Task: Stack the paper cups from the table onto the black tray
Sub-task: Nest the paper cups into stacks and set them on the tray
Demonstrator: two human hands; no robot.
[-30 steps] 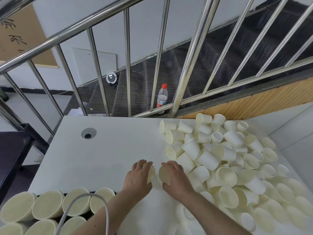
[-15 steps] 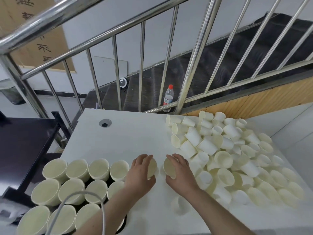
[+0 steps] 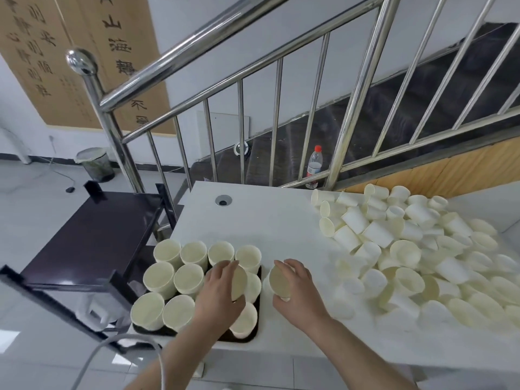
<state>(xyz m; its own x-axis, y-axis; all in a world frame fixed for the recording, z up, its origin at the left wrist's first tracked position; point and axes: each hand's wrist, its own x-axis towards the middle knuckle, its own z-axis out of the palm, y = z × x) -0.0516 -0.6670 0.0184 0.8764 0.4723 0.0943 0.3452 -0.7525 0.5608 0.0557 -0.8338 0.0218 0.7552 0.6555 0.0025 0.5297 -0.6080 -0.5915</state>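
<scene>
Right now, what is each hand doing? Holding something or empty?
Left hand: grips a paper cup over the black tray.
Right hand: grips another paper cup above the table.

Cream-white paper cups [image 3: 377, 233] on a white table [image 3: 267, 220], black tray [image 3: 254, 334], red-capped clear bottle [image 3: 314, 166]

Cream paper cups [image 3: 416, 249] lie jumbled on the white table's [image 3: 270, 220] right side; stacks of cups [image 3: 180, 274] stand upright on the black tray [image 3: 254, 337] at front left.
</scene>
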